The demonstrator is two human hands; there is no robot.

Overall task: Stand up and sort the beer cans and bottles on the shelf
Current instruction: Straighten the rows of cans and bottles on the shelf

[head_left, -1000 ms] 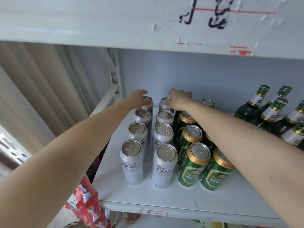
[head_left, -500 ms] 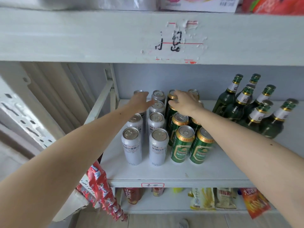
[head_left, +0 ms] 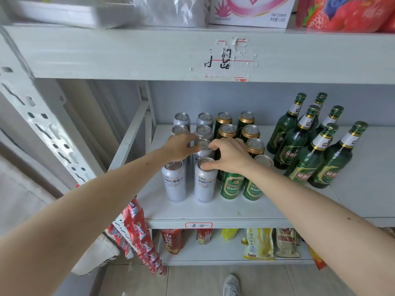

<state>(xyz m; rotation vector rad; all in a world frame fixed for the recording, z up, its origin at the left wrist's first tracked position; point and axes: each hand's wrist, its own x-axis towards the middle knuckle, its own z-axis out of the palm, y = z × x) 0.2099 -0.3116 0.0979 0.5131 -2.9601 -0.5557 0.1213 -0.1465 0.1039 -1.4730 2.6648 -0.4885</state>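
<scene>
On the white shelf (head_left: 192, 212) stand two upright rows of silver cans (head_left: 174, 184) and, beside them, two rows of green cans (head_left: 232, 184). Several green glass bottles (head_left: 303, 150) stand upright to the right. My left hand (head_left: 181, 146) rests on the tops of the left silver row, covering the third can back, with its fingers touching the neighbouring can top (head_left: 203, 144). My right hand (head_left: 230, 154) arches over the front green cans, its thumb pressing the front silver can's top (head_left: 206, 165). Neither hand lifts a can.
An upper shelf board (head_left: 128, 52) overhangs close above, carrying boxes and packets. A perforated upright (head_left: 42, 124) and a diagonal brace stand to the left. Red sachet strips (head_left: 139, 231) hang off the left edge. Snack bags (head_left: 258, 244) fill the lower shelf. A shoe (head_left: 230, 285) shows on the floor.
Both hands drew back from the rear cans to the front ones. The view pulled away from the shelf, now showing the upper and lower shelves.
</scene>
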